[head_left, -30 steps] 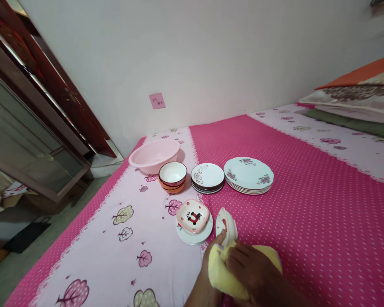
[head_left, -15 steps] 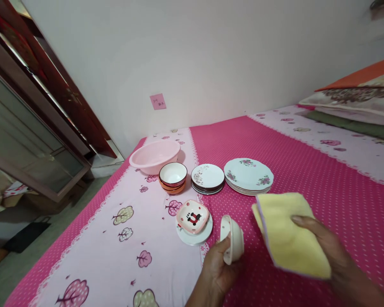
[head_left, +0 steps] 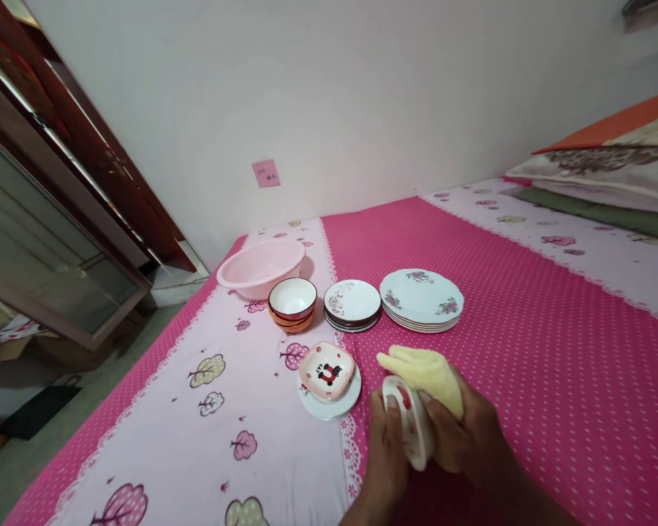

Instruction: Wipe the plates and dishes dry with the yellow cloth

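The cat dish [head_left: 327,371] sits on a saucer [head_left: 332,410], whose pale rim shows most along the near and right sides. Right of the cat dish, the left hand [head_left: 387,438] grips a bowl [head_left: 415,431] tipped on its side, mouth turned toward the dish, fingers over the rim (whether the bowl's lower edge touches the sheet [head_left: 526,351], I cannot tell). The right hand [head_left: 471,424], farther right of the dish, holds a bunched cloth [head_left: 430,376] at the bowl's far side, its thumb at the rim, leaving little room between the hands. A narrow strip of sheet parts the left hand from the saucer's edge. Behind the dish, the bowl stack [head_left: 292,298] stands to the left, the small plates [head_left: 352,302] slightly right, and the large plates [head_left: 422,296] farther right; the two plate stacks nearly meet. Behind and left of the dish, the basin [head_left: 257,269] lies near the bed's slanting edge. Printed sheet stretches broadly from dish to that edge, and a wide dotted stretch runs right of the dish, beyond the right hand.
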### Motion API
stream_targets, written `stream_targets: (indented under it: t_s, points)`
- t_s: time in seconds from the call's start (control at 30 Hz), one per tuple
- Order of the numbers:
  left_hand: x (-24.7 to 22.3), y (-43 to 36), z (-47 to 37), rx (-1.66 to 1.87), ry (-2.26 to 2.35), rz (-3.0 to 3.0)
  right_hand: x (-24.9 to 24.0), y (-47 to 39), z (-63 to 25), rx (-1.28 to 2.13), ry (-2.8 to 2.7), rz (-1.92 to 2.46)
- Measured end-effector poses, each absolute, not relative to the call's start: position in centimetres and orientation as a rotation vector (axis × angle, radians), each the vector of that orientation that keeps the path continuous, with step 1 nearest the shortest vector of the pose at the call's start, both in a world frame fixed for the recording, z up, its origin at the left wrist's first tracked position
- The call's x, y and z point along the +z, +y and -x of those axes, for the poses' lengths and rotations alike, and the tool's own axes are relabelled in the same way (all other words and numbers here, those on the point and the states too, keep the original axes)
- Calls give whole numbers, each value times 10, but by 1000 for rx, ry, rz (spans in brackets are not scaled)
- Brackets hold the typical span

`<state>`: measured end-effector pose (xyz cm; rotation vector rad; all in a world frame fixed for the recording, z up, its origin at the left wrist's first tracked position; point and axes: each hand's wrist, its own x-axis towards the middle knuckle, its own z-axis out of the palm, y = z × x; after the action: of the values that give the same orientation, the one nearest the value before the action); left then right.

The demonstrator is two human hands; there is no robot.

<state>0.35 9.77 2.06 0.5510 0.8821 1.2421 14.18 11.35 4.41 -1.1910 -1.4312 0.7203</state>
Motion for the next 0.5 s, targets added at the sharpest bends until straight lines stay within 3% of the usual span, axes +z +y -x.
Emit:
stream_targets:
  t_s: [0.23,0.5]
  points:
    - [25,92,-8,1252,999,-1035,49,126,-149,933,-1306,1267]
    - [30,100,4,1121,1144,-1075,45,126,-148,758,-1432,1246]
